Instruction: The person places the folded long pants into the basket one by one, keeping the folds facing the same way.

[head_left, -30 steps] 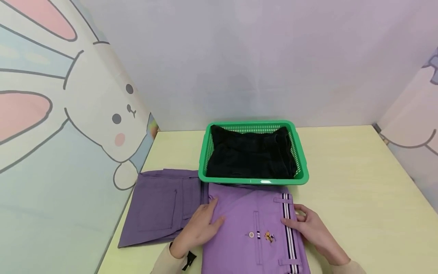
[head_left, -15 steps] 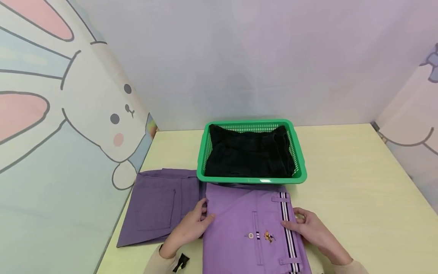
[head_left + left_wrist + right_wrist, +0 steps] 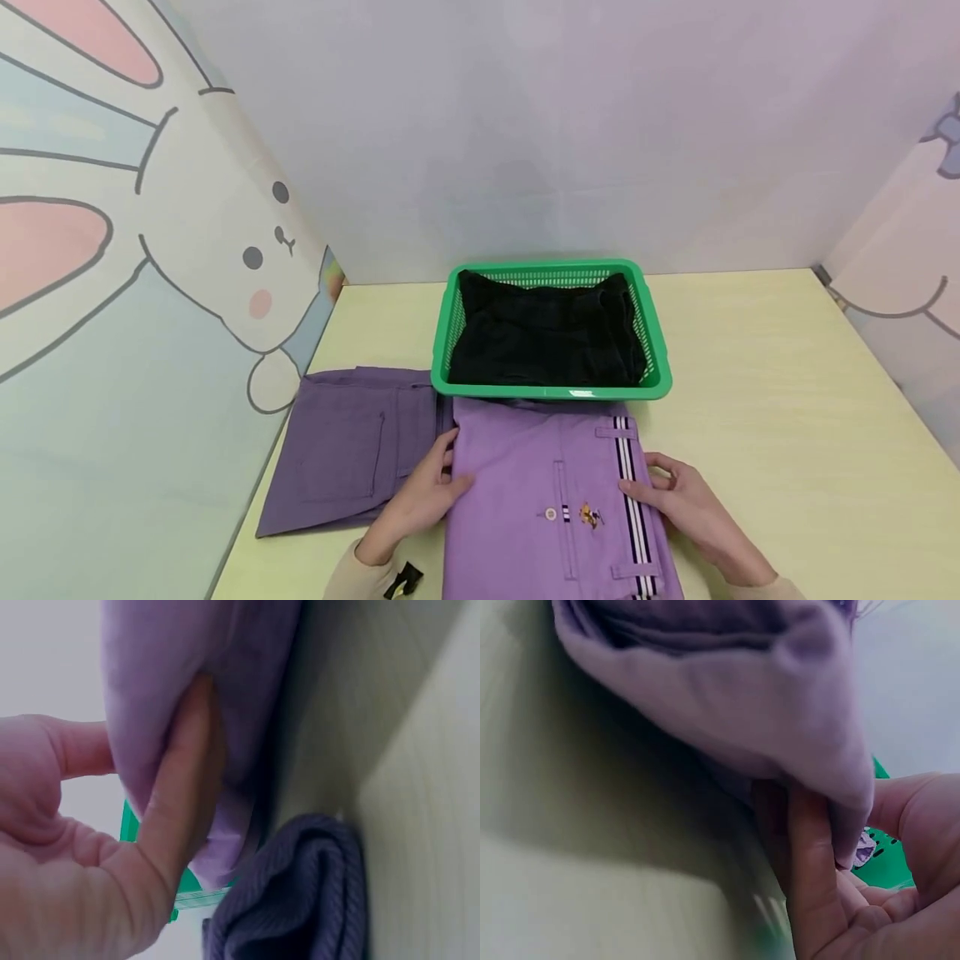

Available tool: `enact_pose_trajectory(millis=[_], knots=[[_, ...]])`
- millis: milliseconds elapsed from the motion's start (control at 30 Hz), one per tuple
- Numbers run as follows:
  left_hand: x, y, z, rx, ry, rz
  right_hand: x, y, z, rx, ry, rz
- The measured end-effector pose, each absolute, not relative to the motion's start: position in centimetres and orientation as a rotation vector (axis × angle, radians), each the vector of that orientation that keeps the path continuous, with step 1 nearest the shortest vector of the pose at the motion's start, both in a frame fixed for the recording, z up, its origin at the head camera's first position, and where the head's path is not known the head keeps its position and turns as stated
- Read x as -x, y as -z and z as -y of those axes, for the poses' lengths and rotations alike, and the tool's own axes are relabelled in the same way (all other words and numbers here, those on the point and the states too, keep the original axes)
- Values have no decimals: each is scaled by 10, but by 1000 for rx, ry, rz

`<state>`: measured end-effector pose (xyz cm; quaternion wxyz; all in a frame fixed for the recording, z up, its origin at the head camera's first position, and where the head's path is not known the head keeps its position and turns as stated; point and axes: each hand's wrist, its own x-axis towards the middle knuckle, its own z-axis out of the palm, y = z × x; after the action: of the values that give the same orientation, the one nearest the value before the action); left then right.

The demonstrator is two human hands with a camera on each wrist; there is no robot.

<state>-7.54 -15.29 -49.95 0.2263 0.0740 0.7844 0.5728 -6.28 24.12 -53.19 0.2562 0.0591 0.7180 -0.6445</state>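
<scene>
Folded light-purple trousers (image 3: 517,483), with a striped waistband, a button and a small embroidered figure, lie at the front of the table. My left hand (image 3: 427,492) grips their left edge, thumb on top; the left wrist view shows a finger (image 3: 184,780) pressed into the cloth's underside. At the waistband edge, my right hand (image 3: 686,508) pinches the trousers between a thumb above and fingers (image 3: 810,862) below. Their front end runs out of the head view. Left of them lie folded darker purple trousers (image 3: 345,454), close to my left hand.
A green basket (image 3: 555,392) holding folded black trousers (image 3: 543,337) stands just behind the light-purple pair. A small black strap piece (image 3: 403,580) shows by my left wrist. Patterned cloth walls (image 3: 555,150) border the pale table (image 3: 772,400).
My left hand has slid left off the top of the light-purple trousers to grip their left edge. My right hand has kept its hold on the waistband side.
</scene>
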Motion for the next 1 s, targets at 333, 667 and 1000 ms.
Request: enact_pose_trajectory(millis=[333, 667, 1000], knots=[[85, 492, 158, -156, -1709, -2161, 70, 515, -243, -236, 1843, -1929], [82, 469, 161, -215, -1796, -2075, 68, 494, -245, -189, 1882, -1882], [80, 451, 163, -251, -1849, -2010, 62, 470, -252, -86, 1972, -1776]])
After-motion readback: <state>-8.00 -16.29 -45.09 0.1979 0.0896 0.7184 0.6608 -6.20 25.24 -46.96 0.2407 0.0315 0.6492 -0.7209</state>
